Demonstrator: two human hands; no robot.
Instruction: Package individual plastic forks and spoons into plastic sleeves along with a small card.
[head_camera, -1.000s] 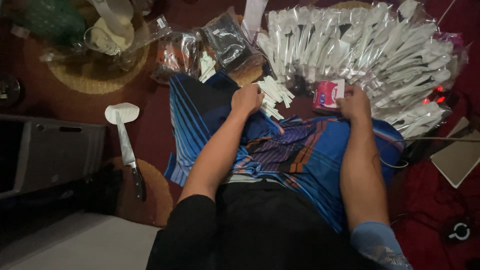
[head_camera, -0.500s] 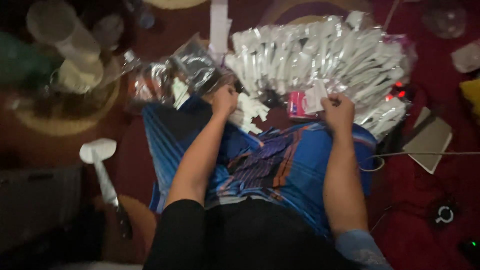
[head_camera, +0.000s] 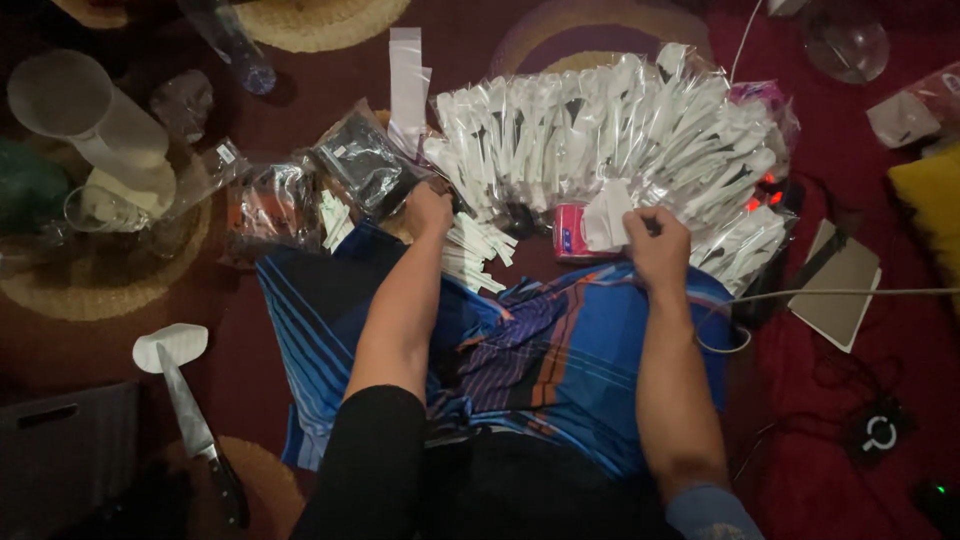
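A big heap of clear-wrapped white plastic cutlery packets (head_camera: 620, 140) lies fanned out in front of me on the dark red floor. My right hand (head_camera: 658, 250) pinches a small folded white paper (head_camera: 606, 215) beside a pink tape roll (head_camera: 570, 230). My left hand (head_camera: 428, 208) is closed on the edge of a dark clear bag (head_camera: 360, 165), just above a loose pile of small white paper strips (head_camera: 475, 252). A blue striped cloth (head_camera: 520, 350) covers my lap under both forearms.
A knife (head_camera: 200, 440) lies at the left next to a white disc (head_camera: 170, 345). Clear plastic cups (head_camera: 85, 110) and a bottle (head_camera: 235, 50) stand on woven mats at upper left. A brown notebook (head_camera: 840, 280), a white cable (head_camera: 840, 293) and a yellow cushion (head_camera: 925, 195) lie at the right.
The view has shifted, so everything sits lower and more to the left. My right hand has lifted the white paper off the pink roll. My left hand moved from the strips to the dark bag.
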